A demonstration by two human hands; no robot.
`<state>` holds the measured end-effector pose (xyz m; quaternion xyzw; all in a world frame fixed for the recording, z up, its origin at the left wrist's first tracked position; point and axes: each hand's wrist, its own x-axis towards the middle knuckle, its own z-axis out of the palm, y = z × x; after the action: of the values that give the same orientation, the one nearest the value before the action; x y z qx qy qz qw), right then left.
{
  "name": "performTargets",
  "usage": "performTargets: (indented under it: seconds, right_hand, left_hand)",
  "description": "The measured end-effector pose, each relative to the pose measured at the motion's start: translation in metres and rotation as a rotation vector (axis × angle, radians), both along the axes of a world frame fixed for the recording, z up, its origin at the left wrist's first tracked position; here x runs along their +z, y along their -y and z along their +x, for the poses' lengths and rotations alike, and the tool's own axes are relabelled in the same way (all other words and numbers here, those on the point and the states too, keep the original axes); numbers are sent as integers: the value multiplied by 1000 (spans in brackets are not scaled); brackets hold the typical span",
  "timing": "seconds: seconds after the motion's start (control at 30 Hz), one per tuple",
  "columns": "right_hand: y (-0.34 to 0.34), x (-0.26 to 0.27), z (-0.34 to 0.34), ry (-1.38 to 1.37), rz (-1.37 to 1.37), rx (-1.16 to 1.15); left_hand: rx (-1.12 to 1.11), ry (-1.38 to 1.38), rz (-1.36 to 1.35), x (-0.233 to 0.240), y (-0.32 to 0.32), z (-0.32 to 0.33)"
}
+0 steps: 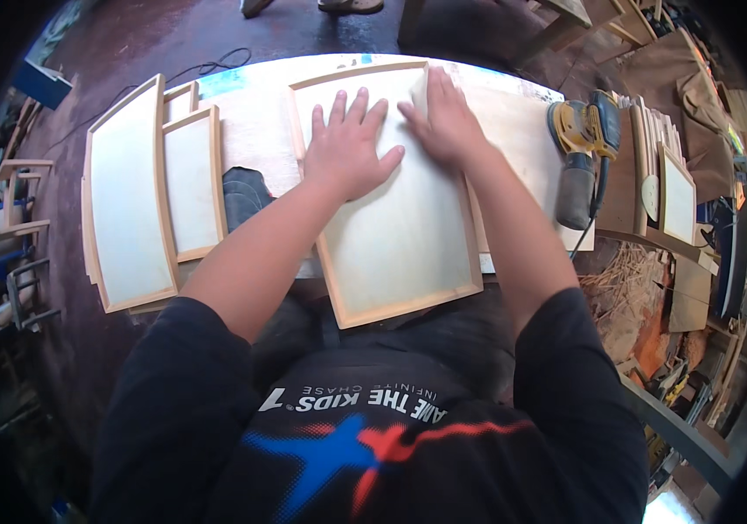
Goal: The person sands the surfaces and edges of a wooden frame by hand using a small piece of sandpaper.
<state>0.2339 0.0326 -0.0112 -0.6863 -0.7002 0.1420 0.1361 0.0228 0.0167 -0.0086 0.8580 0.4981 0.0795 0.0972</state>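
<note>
A shallow wooden tray with a pale panel and a raised wood rim lies before me, its near end overhanging the table edge toward my lap. My left hand rests flat on the panel with its fingers spread. Along the tray's right rim lies my right hand, slightly blurred, its fingers together and the thumb apart. It touches the tray without gripping it. Left of the tray, a dark cloth or glove-like item sits partly hidden behind my left forearm.
Similar framed trays overlap at the table's left. An orbital sander with a dust canister and cord stands at the right of the worktable. Beyond it, a stack of thin panels leans beside a small framed tray. Another person's shoes show at the top.
</note>
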Motion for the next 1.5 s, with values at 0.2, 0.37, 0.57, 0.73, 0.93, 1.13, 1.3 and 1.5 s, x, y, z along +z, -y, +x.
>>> performTargets:
  seconds: [0.2,0.37,0.57,0.73,0.93,1.13,1.3,1.5]
  right_hand:
    - [-7,-2,-4,-50,3,-8]
    - [123,11,-4,8,-107,79]
    - [117,8,3,34,-64,62]
    - [-10,6,-2,7,-10,-27]
    - [-5,-3,-5,-148,-4,-31]
    - [137,-29,25,-16,25,-50]
    - [145,-15,-13,-73,32,-100]
    - [141,-12,2,-144,3,-188]
  left_hand:
    - [4,-13,-19,3,0,-3]
    - [19,-20,-23,2,2,-9]
    - [1,-18,-15,2,3,-2]
    - [1,-11,-41,2,-2,3]
    - [-18,180,-149,1,-8,-11]
    - [-31,198,-110,14,11,2]
    - [-167,146,-187,17,25,-34]
    - [-155,120,-200,-2,137,-42]
